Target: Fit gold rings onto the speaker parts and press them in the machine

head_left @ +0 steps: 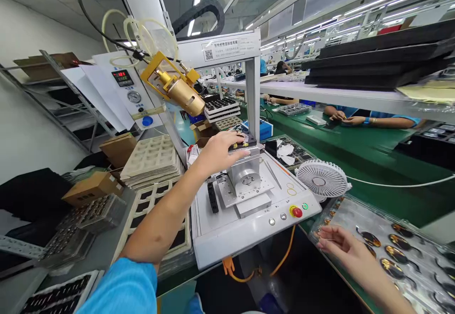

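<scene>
Here, the left hand [220, 152], on a forearm extending from a blue sleeve [121, 288], stretches palm-down across a white benchtop gantry machine [231, 238], its fingers half curled over a small dark fixture [241, 144] at the machine's rear; whether it grips that piece cannot be told. Beneath the palm stands a machined aluminium stage [245, 174] with a round, slotted hub. The right hand [337, 243] is open, fingers loosely spread, just above a clear plastic tray [355, 224] right of the machine, its moulded cells holding glossy dark oval parts [393, 267] with gold rims. A white grilled desk fan [320, 179] also sits right of the machine. Left of the machine lie stacked beige moulded trays [151, 160]; above it hangs a brass-coloured cylinder [181, 91]. Beyond it, across a green bench [359, 200], rest a co-worker's hands [343, 118].
</scene>
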`<move>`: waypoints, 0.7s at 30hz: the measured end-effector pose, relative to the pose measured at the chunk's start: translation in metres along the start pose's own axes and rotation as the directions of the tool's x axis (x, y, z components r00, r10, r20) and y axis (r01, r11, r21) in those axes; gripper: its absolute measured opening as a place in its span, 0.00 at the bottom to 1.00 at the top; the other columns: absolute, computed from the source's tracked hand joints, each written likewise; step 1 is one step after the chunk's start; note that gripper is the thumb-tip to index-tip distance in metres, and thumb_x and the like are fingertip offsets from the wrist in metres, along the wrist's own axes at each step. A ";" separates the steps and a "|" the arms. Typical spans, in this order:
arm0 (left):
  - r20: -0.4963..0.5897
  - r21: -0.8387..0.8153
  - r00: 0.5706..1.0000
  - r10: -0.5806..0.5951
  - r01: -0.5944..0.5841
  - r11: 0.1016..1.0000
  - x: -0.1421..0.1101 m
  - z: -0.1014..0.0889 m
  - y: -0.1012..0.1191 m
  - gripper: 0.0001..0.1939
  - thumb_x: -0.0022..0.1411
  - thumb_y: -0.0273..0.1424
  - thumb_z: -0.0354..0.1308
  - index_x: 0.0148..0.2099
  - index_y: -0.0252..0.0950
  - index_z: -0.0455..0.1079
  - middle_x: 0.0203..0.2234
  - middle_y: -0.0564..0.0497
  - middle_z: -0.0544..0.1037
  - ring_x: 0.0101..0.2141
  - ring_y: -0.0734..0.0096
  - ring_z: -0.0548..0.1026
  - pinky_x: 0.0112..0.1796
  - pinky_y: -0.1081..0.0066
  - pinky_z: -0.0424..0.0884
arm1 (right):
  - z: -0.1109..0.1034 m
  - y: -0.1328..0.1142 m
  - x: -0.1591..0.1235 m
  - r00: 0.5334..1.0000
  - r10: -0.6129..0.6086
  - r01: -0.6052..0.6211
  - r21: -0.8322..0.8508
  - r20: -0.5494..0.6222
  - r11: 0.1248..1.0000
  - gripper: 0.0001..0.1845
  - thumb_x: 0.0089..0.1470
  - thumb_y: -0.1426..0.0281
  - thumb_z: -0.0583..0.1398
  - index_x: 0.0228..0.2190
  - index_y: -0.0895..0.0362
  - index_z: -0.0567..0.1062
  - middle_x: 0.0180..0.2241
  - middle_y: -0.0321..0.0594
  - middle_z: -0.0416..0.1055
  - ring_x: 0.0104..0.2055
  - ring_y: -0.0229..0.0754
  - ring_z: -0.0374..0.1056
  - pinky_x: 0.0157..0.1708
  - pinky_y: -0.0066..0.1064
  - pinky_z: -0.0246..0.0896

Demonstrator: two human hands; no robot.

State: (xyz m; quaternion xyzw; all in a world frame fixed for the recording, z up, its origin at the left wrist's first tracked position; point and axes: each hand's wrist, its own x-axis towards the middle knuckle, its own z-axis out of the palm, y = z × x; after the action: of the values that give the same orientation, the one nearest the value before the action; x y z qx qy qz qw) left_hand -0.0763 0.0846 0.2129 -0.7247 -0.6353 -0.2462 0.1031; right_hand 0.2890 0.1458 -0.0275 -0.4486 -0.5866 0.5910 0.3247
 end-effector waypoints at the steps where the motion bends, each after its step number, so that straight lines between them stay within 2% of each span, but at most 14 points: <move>1: 0.000 0.023 1.000 -0.016 0.016 1.000 0.001 0.000 0.004 0.25 0.66 0.48 0.61 0.56 0.37 0.77 0.56 0.43 0.80 0.61 0.50 0.72 0.62 0.49 0.66 | 0.002 0.006 0.000 1.000 0.024 -0.024 0.018 0.004 1.000 0.29 0.33 0.52 0.75 0.35 0.54 0.76 0.36 0.48 0.80 0.41 0.59 0.78 0.43 0.45 0.79; 5: 0.047 -0.005 0.999 -0.019 0.019 1.000 -0.001 0.004 0.009 0.32 0.60 0.54 0.64 0.57 0.36 0.75 0.57 0.41 0.79 0.61 0.48 0.72 0.62 0.50 0.67 | 0.008 0.019 0.011 0.999 0.009 -0.010 0.007 0.049 1.000 0.30 0.37 0.53 0.72 0.40 0.54 0.74 0.37 0.48 0.80 0.42 0.57 0.78 0.43 0.44 0.78; 8: 0.039 0.007 0.999 -0.005 0.005 1.000 -0.006 0.007 0.003 0.40 0.58 0.55 0.66 0.64 0.35 0.69 0.64 0.38 0.72 0.67 0.45 0.65 0.67 0.47 0.59 | 0.013 0.027 0.026 0.993 -0.081 0.090 -0.115 0.082 0.989 0.39 0.42 0.52 0.69 0.53 0.57 0.71 0.35 0.43 0.78 0.38 0.53 0.77 0.40 0.42 0.76; 10: 0.053 0.009 0.999 -0.008 0.007 1.000 -0.011 0.008 0.000 0.45 0.58 0.56 0.65 0.68 0.34 0.64 0.68 0.36 0.66 0.70 0.44 0.59 0.68 0.45 0.55 | 0.019 0.029 0.034 0.986 -0.119 0.144 -0.239 0.116 0.960 0.46 0.47 0.54 0.65 0.63 0.59 0.63 0.33 0.40 0.77 0.34 0.49 0.76 0.38 0.40 0.73; 13: 0.055 -0.051 0.998 -0.017 0.020 0.999 -0.027 0.006 0.004 0.43 0.61 0.56 0.62 0.70 0.37 0.62 0.71 0.36 0.60 0.72 0.43 0.54 0.68 0.42 0.53 | 0.030 0.029 0.037 0.978 -0.129 0.190 -0.448 0.163 0.873 0.48 0.53 0.61 0.59 0.70 0.61 0.51 0.31 0.37 0.76 0.31 0.48 0.74 0.36 0.39 0.69; 15: -0.055 -0.134 0.998 0.003 -0.010 0.991 -0.050 0.011 0.013 0.39 0.64 0.54 0.61 0.69 0.39 0.63 0.71 0.36 0.61 0.72 0.44 0.55 0.68 0.41 0.53 | 0.037 0.029 0.036 0.973 -0.130 0.215 -0.558 0.188 0.801 0.48 0.55 0.64 0.57 0.71 0.63 0.48 0.31 0.37 0.75 0.31 0.49 0.74 0.36 0.38 0.66; 18: -0.253 -0.351 0.967 0.041 -0.131 0.927 -0.101 0.039 0.036 0.27 0.65 0.48 0.63 0.61 0.40 0.70 0.62 0.39 0.73 0.66 0.49 0.66 0.66 0.45 0.60 | 0.045 0.030 0.032 0.971 -0.133 0.231 -0.639 0.198 0.734 0.47 0.56 0.65 0.56 0.72 0.65 0.47 0.33 0.41 0.76 0.33 0.50 0.74 0.38 0.38 0.64; 19: -0.262 -0.451 0.965 0.023 -0.143 0.881 -0.121 0.054 0.045 0.24 0.65 0.46 0.64 0.57 0.40 0.73 0.57 0.40 0.77 0.62 0.51 0.71 0.64 0.47 0.64 | 0.046 0.031 0.032 0.972 -0.135 0.230 -0.644 0.193 0.730 0.48 0.56 0.65 0.56 0.72 0.66 0.46 0.34 0.42 0.76 0.34 0.50 0.74 0.39 0.38 0.64; 20: -0.227 -0.551 0.973 -0.027 -0.105 0.828 -0.140 0.071 0.055 0.20 0.65 0.45 0.65 0.54 0.40 0.74 0.53 0.42 0.79 0.58 0.53 0.75 0.62 0.50 0.67 | 0.046 0.031 0.032 0.973 -0.136 0.225 -0.642 0.186 0.733 0.48 0.56 0.66 0.56 0.72 0.67 0.44 0.35 0.43 0.76 0.34 0.50 0.74 0.39 0.38 0.64; 21: -0.133 -0.638 0.986 -0.100 -0.007 0.770 -0.158 0.089 0.064 0.17 0.65 0.43 0.65 0.52 0.39 0.75 0.50 0.42 0.80 0.55 0.55 0.77 0.59 0.53 0.71 | 0.046 0.030 0.033 0.975 -0.137 0.220 -0.635 0.177 0.741 0.49 0.55 0.66 0.56 0.71 0.68 0.43 0.35 0.43 0.76 0.34 0.50 0.74 0.39 0.38 0.64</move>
State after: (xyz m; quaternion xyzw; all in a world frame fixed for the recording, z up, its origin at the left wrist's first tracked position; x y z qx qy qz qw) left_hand -0.0054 -0.0225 0.0696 -0.6788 -0.5221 -0.5059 -0.1037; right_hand 0.2389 0.1543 -0.0662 -0.4390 -0.8135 0.3423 0.1683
